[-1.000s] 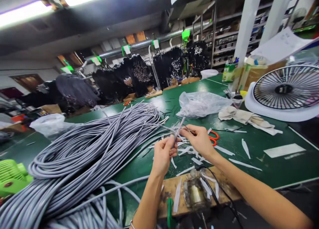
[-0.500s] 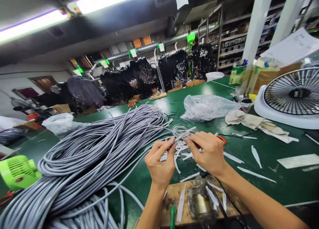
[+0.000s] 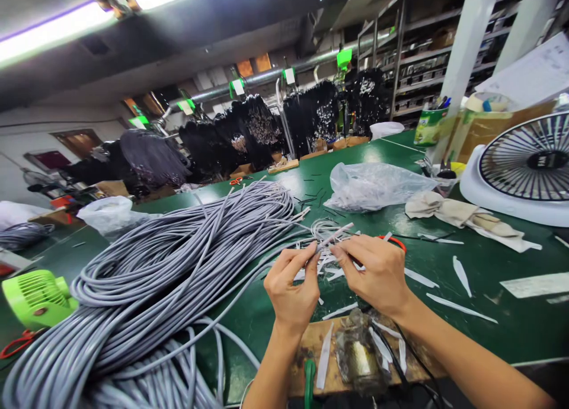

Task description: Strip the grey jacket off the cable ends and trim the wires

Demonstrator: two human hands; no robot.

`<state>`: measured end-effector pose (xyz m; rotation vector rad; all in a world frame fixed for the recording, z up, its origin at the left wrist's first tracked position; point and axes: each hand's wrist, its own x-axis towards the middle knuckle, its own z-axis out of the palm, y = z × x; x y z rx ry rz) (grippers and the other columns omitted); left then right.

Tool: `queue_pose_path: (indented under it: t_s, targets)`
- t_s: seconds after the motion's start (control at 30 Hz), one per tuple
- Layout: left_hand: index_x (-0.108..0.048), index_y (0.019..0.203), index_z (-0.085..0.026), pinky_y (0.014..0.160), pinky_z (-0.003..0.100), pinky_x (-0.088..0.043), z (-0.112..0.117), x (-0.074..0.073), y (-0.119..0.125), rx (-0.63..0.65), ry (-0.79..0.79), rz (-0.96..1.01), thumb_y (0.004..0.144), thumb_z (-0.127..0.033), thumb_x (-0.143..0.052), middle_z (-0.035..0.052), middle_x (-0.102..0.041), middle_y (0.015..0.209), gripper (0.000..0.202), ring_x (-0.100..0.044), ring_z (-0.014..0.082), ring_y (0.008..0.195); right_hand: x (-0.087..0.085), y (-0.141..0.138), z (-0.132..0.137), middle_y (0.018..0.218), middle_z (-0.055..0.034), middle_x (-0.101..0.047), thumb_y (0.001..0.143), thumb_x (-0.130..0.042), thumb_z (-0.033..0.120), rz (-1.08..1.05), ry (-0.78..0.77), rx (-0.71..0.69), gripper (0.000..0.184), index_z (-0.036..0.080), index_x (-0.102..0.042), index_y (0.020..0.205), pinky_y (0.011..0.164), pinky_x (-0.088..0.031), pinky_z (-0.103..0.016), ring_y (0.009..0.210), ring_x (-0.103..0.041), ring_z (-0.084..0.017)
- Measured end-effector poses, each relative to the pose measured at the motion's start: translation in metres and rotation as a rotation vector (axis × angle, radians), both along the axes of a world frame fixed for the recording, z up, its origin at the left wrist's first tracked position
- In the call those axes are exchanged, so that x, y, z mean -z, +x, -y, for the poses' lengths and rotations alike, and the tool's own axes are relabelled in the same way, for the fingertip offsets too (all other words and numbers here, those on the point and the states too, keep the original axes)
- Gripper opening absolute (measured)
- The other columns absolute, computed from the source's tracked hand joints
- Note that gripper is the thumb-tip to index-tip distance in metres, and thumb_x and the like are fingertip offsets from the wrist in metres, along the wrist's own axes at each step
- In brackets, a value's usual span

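Note:
My left hand (image 3: 291,284) is closed, pinching the end of a grey cable (image 3: 329,238) between thumb and fingers. My right hand (image 3: 377,272) is closed too, its fingertips gripping the same cable end just to the right. The cable runs back into a big heap of grey cables (image 3: 178,261) spread over the left of the green table (image 3: 489,278). White stripped slivers (image 3: 331,272) lie scattered under my hands. Orange-handled scissors (image 3: 395,241) show partly behind my right hand.
A wooden block with a small metal tool (image 3: 355,352) sits at the near edge. A plastic bag (image 3: 373,187), a cloth (image 3: 448,210) and a white fan (image 3: 524,172) stand at the right. A green fan (image 3: 38,293) is at the left; black bundles hang behind.
Both hands stay together on the cable end, with small shifts of the fingers. The cable tip has turned from pointing up to pointing right. The view has shifted slightly.

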<state>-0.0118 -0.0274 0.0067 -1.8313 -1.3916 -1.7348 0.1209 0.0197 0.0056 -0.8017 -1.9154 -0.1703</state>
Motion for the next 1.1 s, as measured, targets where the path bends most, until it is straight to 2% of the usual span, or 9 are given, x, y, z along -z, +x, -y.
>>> queue_pose_path:
  t_s: [0.3,0.4,0.53,0.6,0.73,0.83,0.9,1.0,1.1]
  targets:
    - [-0.068,0.088,-0.018,0.058,0.022,-0.045,0.001,0.001,0.001,-0.020,-0.030,0.002,0.071,-0.005,-0.060,0.0013,-0.063,0.071,0.023,-0.055,0.0095,0.061,-0.005,0.003,0.005,0.057,-0.0009,-0.061,0.083,-0.050,0.027,0.067,0.043,0.050,0.024,0.018,-0.063,0.065,0.060,-0.029,-0.026,0.058,-0.050,-0.012]
    - [-0.068,0.087,-0.018,0.056,0.022,-0.044,0.001,0.003,0.003,-0.012,-0.057,0.002,0.072,-0.008,-0.060,0.0014,-0.063,0.069,0.019,-0.054,0.0093,0.060,-0.003,0.000,0.004,0.058,-0.0014,-0.060,0.084,-0.047,0.029,0.006,-0.109,-0.028,0.027,0.017,-0.063,0.066,0.058,-0.030,-0.025,0.056,-0.049,-0.011]
    - [-0.067,0.082,-0.016,0.053,0.021,-0.042,0.002,0.005,0.006,0.013,-0.103,-0.016,0.072,-0.012,-0.061,0.0008,-0.060,0.064,0.012,-0.050,0.0085,0.054,0.000,-0.004,0.003,0.047,0.0023,-0.046,0.086,-0.042,0.035,-0.136,-0.459,-0.195,0.036,0.016,-0.057,0.059,0.046,-0.025,-0.023,0.043,-0.036,-0.008]
    - [-0.067,0.081,-0.015,0.051,0.021,-0.040,0.000,0.006,0.005,-0.025,-0.125,-0.015,0.072,-0.015,-0.061,-0.0001,-0.058,0.060,0.011,-0.046,0.0081,0.051,-0.001,-0.002,0.007,0.047,0.0028,-0.043,0.086,-0.042,0.035,-0.226,-0.522,-0.261,0.037,0.016,-0.054,0.056,0.043,-0.024,-0.023,0.042,-0.033,-0.008]
    - [-0.068,0.077,-0.015,0.049,0.022,-0.036,-0.007,0.010,-0.005,-0.159,-0.247,0.026,0.074,-0.021,-0.060,-0.0002,-0.055,0.058,0.011,-0.042,0.0082,0.047,-0.009,0.011,0.012,0.052,0.0009,-0.046,0.085,-0.044,0.030,-0.453,-0.352,-0.404,0.032,0.017,-0.051,0.057,0.046,-0.029,-0.024,0.047,-0.040,-0.010]
    - [-0.068,0.076,-0.015,0.051,0.022,-0.036,-0.011,0.010,-0.009,-0.141,-0.287,0.104,0.075,-0.024,-0.059,0.0013,-0.058,0.062,0.013,-0.046,0.0091,0.051,-0.013,0.022,0.004,0.054,0.0013,-0.041,0.086,-0.043,0.032,-0.816,-0.242,-0.365,0.031,0.019,-0.047,0.058,0.046,-0.027,-0.025,0.047,-0.036,-0.010]
    - [-0.068,0.078,-0.015,0.053,0.022,-0.037,-0.012,0.009,-0.009,-0.068,-0.297,0.169,0.076,-0.025,-0.058,0.0023,-0.060,0.066,0.015,-0.049,0.0101,0.055,-0.013,0.023,-0.005,0.055,0.0029,-0.038,0.083,-0.048,0.032,-0.882,-0.349,-0.292,0.026,0.019,-0.048,0.062,0.044,-0.024,-0.024,0.047,-0.031,-0.009]
    - [-0.066,0.080,-0.015,0.055,0.022,-0.037,-0.009,0.008,-0.005,0.042,-0.359,0.283,0.080,-0.029,-0.053,0.0028,-0.060,0.068,0.019,-0.051,0.0115,0.060,-0.008,0.014,-0.014,0.056,0.0056,-0.037,0.072,-0.062,0.028,-0.666,-0.617,-0.297,0.014,0.019,-0.053,0.075,0.045,-0.026,-0.021,0.049,-0.032,-0.007]
    - [-0.062,0.073,-0.014,0.049,0.021,-0.032,-0.007,0.007,-0.002,0.146,-0.463,0.371,0.082,-0.034,-0.048,-0.0006,-0.050,0.057,0.026,-0.044,0.0099,0.053,-0.004,0.003,-0.013,0.065,0.0042,-0.046,0.058,-0.071,0.025,-0.555,-0.838,-0.449,0.034,0.017,-0.057,0.089,0.051,-0.035,-0.020,0.057,-0.043,-0.008]
